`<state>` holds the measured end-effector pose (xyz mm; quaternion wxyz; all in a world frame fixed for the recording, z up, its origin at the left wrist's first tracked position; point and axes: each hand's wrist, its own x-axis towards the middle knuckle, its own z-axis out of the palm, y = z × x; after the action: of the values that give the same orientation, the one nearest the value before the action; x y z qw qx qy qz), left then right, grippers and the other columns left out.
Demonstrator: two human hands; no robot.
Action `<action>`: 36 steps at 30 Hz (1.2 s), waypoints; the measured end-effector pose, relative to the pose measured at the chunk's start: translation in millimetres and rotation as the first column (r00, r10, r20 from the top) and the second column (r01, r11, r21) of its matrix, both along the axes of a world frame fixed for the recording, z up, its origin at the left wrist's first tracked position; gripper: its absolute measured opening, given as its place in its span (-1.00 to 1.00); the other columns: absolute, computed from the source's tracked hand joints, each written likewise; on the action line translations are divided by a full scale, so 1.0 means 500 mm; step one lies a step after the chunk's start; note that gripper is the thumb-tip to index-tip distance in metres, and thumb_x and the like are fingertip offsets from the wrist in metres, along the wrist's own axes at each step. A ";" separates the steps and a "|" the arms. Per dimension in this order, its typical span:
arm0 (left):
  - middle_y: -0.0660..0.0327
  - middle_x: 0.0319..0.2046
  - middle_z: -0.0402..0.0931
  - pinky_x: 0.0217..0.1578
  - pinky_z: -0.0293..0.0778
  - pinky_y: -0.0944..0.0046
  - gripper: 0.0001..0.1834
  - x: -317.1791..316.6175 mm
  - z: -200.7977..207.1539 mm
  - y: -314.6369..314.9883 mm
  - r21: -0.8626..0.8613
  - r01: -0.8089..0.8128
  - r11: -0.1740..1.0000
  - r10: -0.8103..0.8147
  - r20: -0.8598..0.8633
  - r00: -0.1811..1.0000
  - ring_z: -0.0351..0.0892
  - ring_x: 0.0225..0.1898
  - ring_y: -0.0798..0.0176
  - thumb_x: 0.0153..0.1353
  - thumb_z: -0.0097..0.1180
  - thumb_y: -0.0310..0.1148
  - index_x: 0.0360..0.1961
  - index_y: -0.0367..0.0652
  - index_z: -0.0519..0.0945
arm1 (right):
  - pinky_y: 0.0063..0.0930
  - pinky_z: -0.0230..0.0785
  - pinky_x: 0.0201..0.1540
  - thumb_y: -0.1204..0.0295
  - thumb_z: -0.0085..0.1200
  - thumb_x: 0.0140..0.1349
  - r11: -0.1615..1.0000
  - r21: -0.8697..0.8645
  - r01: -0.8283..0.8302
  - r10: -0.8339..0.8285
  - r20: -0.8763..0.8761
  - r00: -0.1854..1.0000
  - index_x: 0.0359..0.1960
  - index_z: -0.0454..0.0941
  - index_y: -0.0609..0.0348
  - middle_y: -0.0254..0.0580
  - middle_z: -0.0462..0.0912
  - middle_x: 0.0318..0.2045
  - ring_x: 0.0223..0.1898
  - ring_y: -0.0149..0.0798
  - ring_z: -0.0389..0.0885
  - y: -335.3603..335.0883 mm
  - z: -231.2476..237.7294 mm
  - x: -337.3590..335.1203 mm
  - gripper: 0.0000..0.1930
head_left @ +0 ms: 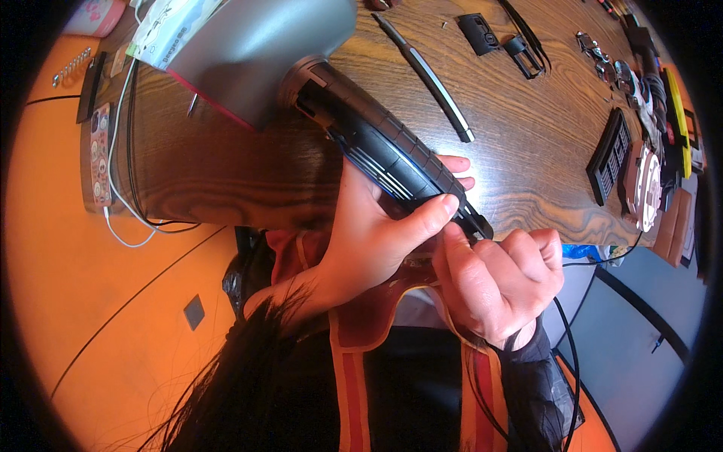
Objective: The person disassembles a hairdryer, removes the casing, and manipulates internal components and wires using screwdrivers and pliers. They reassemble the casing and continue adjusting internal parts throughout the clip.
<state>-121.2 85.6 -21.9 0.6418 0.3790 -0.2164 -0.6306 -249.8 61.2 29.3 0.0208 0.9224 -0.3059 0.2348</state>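
A hair dryer with a broad grey barrel (282,56) lies tilted over the table, its ribbed black handle (392,147) slanting toward me. My left hand (380,218) is wrapped round the handle from below, thumb along the near side and fingertips showing past the far side. At the handle's lower end my right hand (501,279) is closed, thumb and forefinger pinched right beside it. What lies between those fingers is hidden. A black cable (570,354) runs down behind the right wrist. Beyond the handle rests a long black and silver strip (433,83).
Black plastic pieces lie at the back: a flat plate (478,34) and a small frame (522,56). To the right are a slotted black panel (608,154), a pale round part (642,187) and clutter. A power strip (100,154) with cords sits at the left edge.
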 end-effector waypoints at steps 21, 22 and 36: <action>-0.13 -0.12 0.43 -0.04 0.43 0.14 -0.63 -0.004 0.008 -0.002 0.028 -0.027 0.999 0.027 0.025 0.999 0.50 -0.09 0.03 0.03 -0.02 -0.60 -0.08 -0.49 0.33 | -0.65 -0.05 -0.60 0.48 0.25 -0.30 0.962 0.225 -0.152 0.087 0.272 0.958 -0.44 0.59 -0.05 -0.63 0.35 -0.73 -0.72 -0.56 0.20 0.000 -0.028 -0.018 -0.74; -0.13 -0.12 0.43 -0.04 0.43 0.14 -0.63 -0.004 0.007 -0.002 0.027 -0.026 0.999 0.026 0.029 0.999 0.50 -0.09 0.03 0.03 -0.02 -0.60 -0.08 -0.49 0.34 | -0.65 -0.05 -0.60 0.49 0.25 -0.28 0.962 0.227 -0.150 0.088 0.261 0.961 -0.44 0.59 -0.05 -0.62 0.37 -0.72 -0.72 -0.56 0.21 0.000 -0.028 -0.019 -0.74; -0.15 -0.11 0.41 -0.05 0.43 0.06 -0.57 -0.005 -0.001 0.002 0.018 -0.045 0.999 0.045 -0.014 0.999 0.50 -0.10 -0.05 0.04 -0.01 -0.59 -0.03 -0.43 0.23 | -0.58 0.01 -0.57 0.62 0.25 -0.23 0.955 0.280 -0.093 0.012 0.276 0.961 -0.46 0.52 0.20 -0.36 0.54 -0.68 -0.74 -0.47 0.26 -0.009 -0.007 -0.023 -0.78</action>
<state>-123.9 86.8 -22.1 0.6541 0.3850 -0.1976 -0.6204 -261.2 56.4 25.7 -0.1634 0.8823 -0.3123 0.3121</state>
